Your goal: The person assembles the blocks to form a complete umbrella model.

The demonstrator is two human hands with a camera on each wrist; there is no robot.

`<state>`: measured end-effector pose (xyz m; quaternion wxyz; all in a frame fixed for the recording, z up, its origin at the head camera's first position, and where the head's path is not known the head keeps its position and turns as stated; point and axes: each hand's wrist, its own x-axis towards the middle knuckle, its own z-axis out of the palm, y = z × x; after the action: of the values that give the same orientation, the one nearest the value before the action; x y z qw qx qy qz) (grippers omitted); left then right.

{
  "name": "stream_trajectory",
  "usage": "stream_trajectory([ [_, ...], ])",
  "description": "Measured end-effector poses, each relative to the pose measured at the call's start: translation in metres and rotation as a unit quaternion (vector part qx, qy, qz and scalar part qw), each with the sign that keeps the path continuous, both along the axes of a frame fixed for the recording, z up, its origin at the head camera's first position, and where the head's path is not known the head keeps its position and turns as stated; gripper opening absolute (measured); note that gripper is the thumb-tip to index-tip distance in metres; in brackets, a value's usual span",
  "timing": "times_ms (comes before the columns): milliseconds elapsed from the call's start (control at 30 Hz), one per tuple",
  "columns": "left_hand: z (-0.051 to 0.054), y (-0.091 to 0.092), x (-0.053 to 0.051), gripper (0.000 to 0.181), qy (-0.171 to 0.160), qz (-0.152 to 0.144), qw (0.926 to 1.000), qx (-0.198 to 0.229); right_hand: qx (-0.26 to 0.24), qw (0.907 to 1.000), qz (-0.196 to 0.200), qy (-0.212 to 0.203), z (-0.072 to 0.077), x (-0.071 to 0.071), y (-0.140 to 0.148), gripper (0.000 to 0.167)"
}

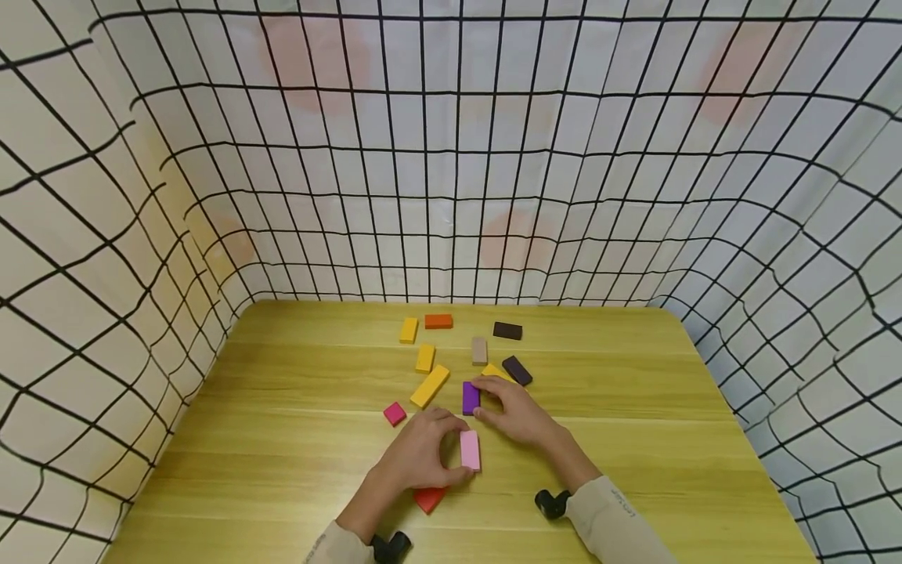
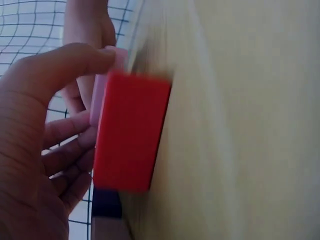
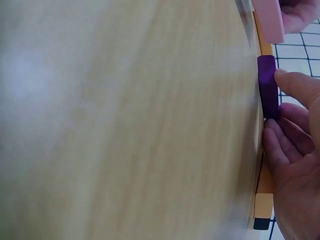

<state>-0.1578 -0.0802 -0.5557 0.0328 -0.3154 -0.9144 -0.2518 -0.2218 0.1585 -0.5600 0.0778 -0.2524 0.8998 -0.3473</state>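
My left hand (image 1: 421, 453) pinches a pink block (image 1: 470, 450) between thumb and fingers, near the middle of the front of the table. Under that hand lies a red block (image 1: 430, 498), partly hidden in the head view; in the left wrist view the red block (image 2: 131, 132) shows large in front of the pink one. Just beyond, my right hand (image 1: 520, 413) holds a purple block (image 1: 470, 399) by its right side, thumb near and index finger far. The right wrist view shows the thumb and fingers against the purple block (image 3: 268, 87).
Several yellow blocks (image 1: 430, 386), an orange block (image 1: 438, 321), a tan block (image 1: 479, 351) and two dark blocks (image 1: 507, 330) lie farther back. A small magenta block (image 1: 395, 413) is left of my hands. Black netting (image 1: 451, 172) encloses the wooden table (image 1: 282, 439).
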Motion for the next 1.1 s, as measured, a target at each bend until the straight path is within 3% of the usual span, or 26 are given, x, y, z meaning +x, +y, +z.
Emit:
stream_trajectory([
  [533,0.004,-0.003,-0.026,0.060,-0.023,-0.010,0.9995,-0.019,-0.001,0.9999,0.004,0.011,-0.001,-0.001,0.000,0.052],
  [867,0.000,-0.003,-0.028,0.056,-0.007,-0.004,0.9999,-0.013,0.011,0.9997,0.004,0.020,-0.005,-0.006,-0.005,0.049],
  [1100,0.001,-0.003,-0.028,0.055,-0.023,0.005,0.9996,-0.013,0.018,0.9996,0.015,0.016,-0.003,-0.007,-0.005,0.048],
])
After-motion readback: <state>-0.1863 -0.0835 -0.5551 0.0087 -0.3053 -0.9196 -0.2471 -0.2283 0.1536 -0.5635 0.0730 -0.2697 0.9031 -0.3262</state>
